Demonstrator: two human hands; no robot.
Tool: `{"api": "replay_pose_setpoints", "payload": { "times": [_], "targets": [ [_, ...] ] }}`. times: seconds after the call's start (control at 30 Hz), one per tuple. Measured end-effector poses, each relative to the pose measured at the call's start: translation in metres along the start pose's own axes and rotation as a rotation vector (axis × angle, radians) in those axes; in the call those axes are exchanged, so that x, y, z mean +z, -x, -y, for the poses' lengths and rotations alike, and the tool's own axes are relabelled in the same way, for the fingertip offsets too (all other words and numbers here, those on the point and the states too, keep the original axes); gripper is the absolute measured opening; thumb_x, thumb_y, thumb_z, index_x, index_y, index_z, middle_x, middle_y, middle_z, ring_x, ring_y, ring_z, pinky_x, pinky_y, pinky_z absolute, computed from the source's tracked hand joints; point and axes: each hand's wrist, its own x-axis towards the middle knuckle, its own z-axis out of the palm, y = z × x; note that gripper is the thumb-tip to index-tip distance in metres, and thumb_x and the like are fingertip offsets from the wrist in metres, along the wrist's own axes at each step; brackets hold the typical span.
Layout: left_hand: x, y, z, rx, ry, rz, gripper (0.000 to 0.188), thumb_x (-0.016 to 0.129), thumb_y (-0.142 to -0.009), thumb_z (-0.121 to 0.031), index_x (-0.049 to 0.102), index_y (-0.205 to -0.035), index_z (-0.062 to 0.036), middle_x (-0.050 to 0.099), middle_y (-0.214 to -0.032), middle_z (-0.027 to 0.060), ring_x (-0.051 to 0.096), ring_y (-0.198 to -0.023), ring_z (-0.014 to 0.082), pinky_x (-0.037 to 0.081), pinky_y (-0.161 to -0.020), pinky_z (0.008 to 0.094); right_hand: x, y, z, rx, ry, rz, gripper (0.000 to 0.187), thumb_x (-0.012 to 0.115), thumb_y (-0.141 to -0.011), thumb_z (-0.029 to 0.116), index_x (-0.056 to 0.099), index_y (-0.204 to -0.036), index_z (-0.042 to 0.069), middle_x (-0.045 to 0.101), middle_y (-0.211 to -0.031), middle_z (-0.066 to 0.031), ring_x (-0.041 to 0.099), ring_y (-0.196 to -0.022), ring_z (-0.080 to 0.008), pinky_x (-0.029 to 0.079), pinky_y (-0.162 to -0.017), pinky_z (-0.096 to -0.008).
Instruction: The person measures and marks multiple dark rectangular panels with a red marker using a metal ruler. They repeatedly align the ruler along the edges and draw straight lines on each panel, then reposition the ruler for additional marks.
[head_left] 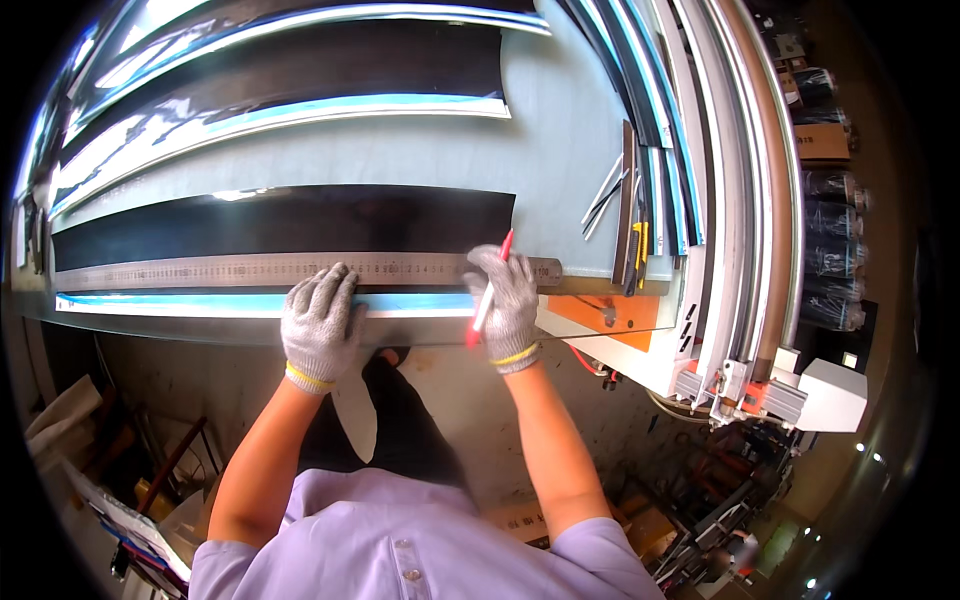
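My left hand (pixel 321 318), in a grey knit glove with a yellow cuff band, lies with fingers extended on the near edge of a long steel ruler (pixel 210 271). The ruler rests along a glossy black sheet (pixel 300 222) that has a blue-and-white strip (pixel 180 303) along its near side. Gloved the same way, my right hand (pixel 512 305) is closed around a slim white pen-like tool (pixel 484 309) with red ends. One red end points up and away, the other toward me. This hand is over the ruler's right part, and its palm hides some of the markings.
More black sheets with blue-white edges (pixel 420 103) lie farther back on the pale table (pixel 560 130). A yellow-and-black cutter (pixel 637 255) and thin strips (pixel 603 195) lie at right. Beyond them runs a long machine rail (pixel 745 200). Wrapped rolls (pixel 832 250) are stacked at far right.
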Motion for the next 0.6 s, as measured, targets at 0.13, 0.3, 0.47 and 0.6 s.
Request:
{"api": "replay_pose_setpoints", "payload": {
  "times": [0.13, 0.3, 0.47, 0.6],
  "targets": [
    [-0.027, -0.002, 0.032, -0.078, 0.102, 0.104, 0.052, 0.081, -0.076, -0.013, 0.069, -0.127, -0.0072, 0.066, -0.132, 0.0111, 0.062, -0.121, 0.0352, 0.047, -0.107, 0.048, -0.016, -0.024, 0.004, -0.077, 0.312, 0.29, 0.05, 0.088, -0.07, 0.018, 0.068, -0.115, 0.008, 0.064, -0.108, -0.0136, 0.06, -0.108, -0.0371, 0.052, -0.094, -0.0474],
    [-0.114, 0.005, 0.164, -0.312, -0.072, 0.247, 0.072, 0.085, -0.072, -0.008, 0.06, -0.14, -0.0122, 0.058, -0.14, 0.0123, 0.054, -0.13, 0.0385, 0.043, -0.112, 0.0486, -0.013, -0.038, 0.014, -0.04, 0.508, 0.471, 0.056, 0.088, -0.069, 0.018, 0.065, -0.119, 0.01, 0.064, -0.111, -0.0147, 0.059, -0.113, -0.0368, 0.051, -0.097, -0.0481],
    [-0.149, 0.018, 0.261, -0.311, -0.18, 0.354, 0.072, 0.092, -0.06, -0.011, 0.063, -0.126, -0.0128, 0.059, -0.134, 0.0133, 0.053, -0.129, 0.0389, 0.043, -0.11, 0.0497, -0.002, -0.043, 0.015, 0.014, 0.568, 0.551, 0.051, 0.084, -0.071, 0.015, 0.063, -0.117, 0.009, 0.064, -0.112, -0.0152, 0.059, -0.113, -0.0375, 0.05, -0.097, -0.0478],
    [-0.144, 0.016, 0.274, -0.292, -0.188, 0.392, 0.07, 0.094, -0.055, -0.012, 0.064, -0.118, -0.0128, 0.058, -0.133, 0.0134, 0.052, -0.129, 0.0395, 0.043, -0.109, 0.0508, -0.005, -0.044, 0.018, 0.065, 0.587, 0.576, 0.05, 0.083, -0.072, 0.014, 0.063, -0.117, 0.009, 0.063, -0.111, -0.0159, 0.058, -0.113, -0.0384, 0.05, -0.097, -0.0478]
  ]
}}
